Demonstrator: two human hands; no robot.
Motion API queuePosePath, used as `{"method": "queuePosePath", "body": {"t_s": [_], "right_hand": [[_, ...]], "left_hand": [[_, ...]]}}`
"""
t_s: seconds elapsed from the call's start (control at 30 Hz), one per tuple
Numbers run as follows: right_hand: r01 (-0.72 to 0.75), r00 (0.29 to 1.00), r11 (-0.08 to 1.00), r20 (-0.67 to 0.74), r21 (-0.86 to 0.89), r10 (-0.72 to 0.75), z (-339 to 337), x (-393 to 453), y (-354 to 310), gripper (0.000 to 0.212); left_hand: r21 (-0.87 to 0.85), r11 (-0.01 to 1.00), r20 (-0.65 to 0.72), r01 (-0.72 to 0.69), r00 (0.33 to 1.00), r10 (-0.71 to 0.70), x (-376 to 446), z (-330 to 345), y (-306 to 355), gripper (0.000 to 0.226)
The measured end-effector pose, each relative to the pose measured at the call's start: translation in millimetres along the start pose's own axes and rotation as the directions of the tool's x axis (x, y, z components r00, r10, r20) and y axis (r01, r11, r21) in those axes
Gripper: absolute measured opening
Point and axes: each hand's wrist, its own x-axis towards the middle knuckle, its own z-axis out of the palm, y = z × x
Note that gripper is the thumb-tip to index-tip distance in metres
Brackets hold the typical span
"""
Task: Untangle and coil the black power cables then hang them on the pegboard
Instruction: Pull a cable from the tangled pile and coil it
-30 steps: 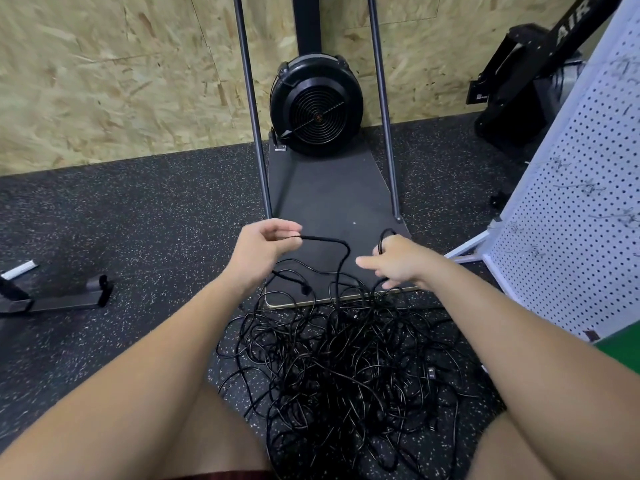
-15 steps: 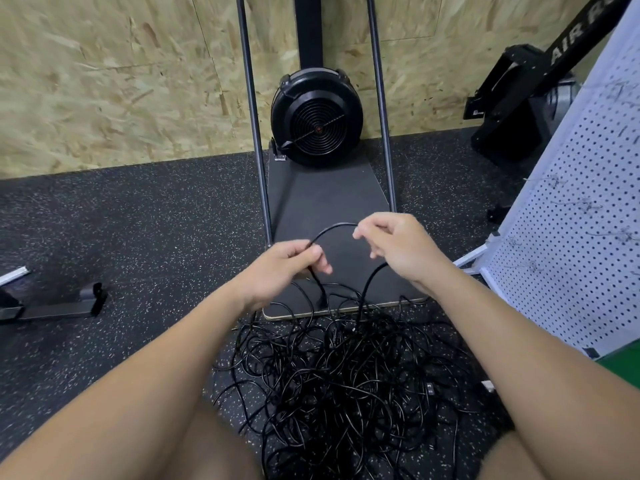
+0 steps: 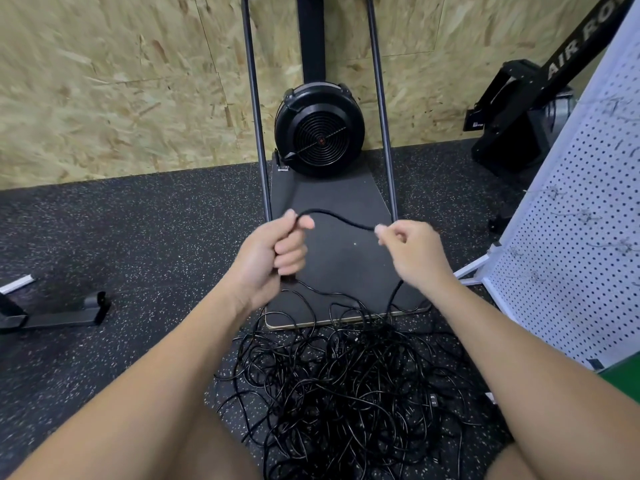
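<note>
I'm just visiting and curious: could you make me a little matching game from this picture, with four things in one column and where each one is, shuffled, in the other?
Things:
1. cable strand
2. cable tangle
3. pegboard
4. fan wheel

Places:
A. standing at the right edge
B. against the wooden wall, behind the hands
C. stretched between the left hand and right hand
D. heaped on the speckled floor in front of the person

Pairs: 1-C, 2-D, 3-A, 4-B
</note>
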Motion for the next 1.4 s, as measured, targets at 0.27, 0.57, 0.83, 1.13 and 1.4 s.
{"method": "queuePosePath", "body": {"t_s": [0.27, 0.57, 0.83, 1.13, 1.4], "right_hand": [[0.108, 0.906, 0.982, 0.422, -0.156, -0.033, 45.3, -44.0, -9.5, 0.035], [0.195, 0.714, 0.98, 0.679, 0.037, -0.168, 33.8, -63.5, -42.6, 0.019], [0.181, 0.795, 0.953, 0.534, 0.242, -0.287, 10.0, -44.1, -40.7, 0.015], [0.116, 0.836, 0.9, 0.448, 0.421, -0.317, -15.9, -28.3, -48.8, 0.01], [0.079, 0.937, 0.86, 0.257, 0.504, -0.237, -19.4, -21.1, -52.6, 0.026]], "left_hand": [[0.05, 0.992, -0.281, -0.114, 0.952, 0.124, 12.6, 4.7, -17.2, 0.038], [0.089, 0.986, -0.227, -0.139, 0.961, 0.156, 17.1, 2.1, -28.9, 0.045], [0.698, 0.709, 0.0, -0.096, 0.991, 0.134, 13.9, 4.8, -28.9, 0.055], [0.75, 0.661, 0.153, -0.013, 0.976, -0.155, -2.1, 18.3, -19.6, 0.036], [0.386, 0.912, 0.307, 0.135, 0.914, -0.266, -12.1, 28.9, -5.6, 0.04]]}}
